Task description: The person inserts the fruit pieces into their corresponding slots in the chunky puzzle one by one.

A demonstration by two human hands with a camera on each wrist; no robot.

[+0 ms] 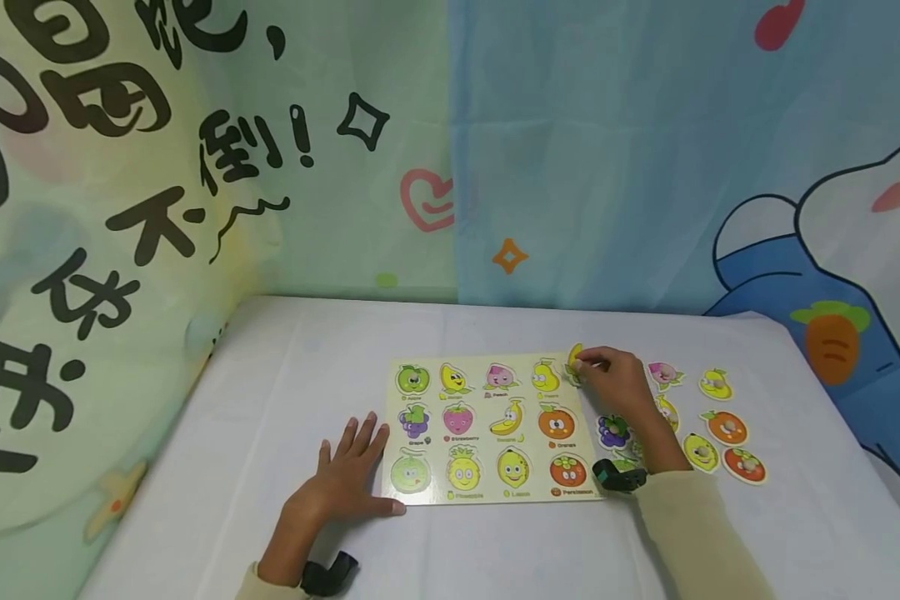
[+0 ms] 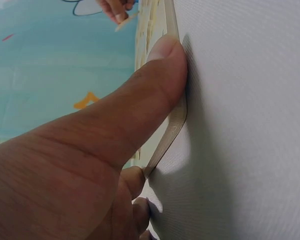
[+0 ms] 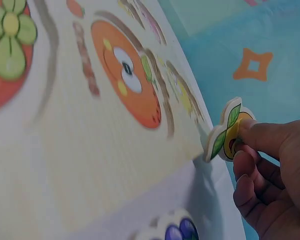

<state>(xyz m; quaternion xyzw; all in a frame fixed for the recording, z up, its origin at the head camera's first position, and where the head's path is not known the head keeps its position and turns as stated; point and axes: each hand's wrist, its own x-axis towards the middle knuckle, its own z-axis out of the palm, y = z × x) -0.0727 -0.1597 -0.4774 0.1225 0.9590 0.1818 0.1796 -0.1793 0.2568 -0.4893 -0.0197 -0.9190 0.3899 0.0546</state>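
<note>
A pale yellow fruit puzzle board (image 1: 438,454) lies on the white table, its pictures set in rows. My left hand (image 1: 345,483) rests at the board's lower left corner, fingers spread; in the left wrist view the thumb (image 2: 162,65) presses along the board's edge. My right hand (image 1: 618,383) pinches a yellow fruit puzzle piece (image 3: 229,131) with green leaves between thumb and fingers. That piece is raised and tilted on edge near the board's upper right corner. The fingers cover part of its face.
Right of the board lie loose pieces: grapes (image 1: 613,431), a peach (image 1: 665,374), a pear (image 1: 716,384), an orange (image 1: 726,427), a lemon (image 1: 701,452) and a persimmon (image 1: 745,465). The right forearm partly hides others. Printed curtains (image 1: 570,167) hang behind and left of the table.
</note>
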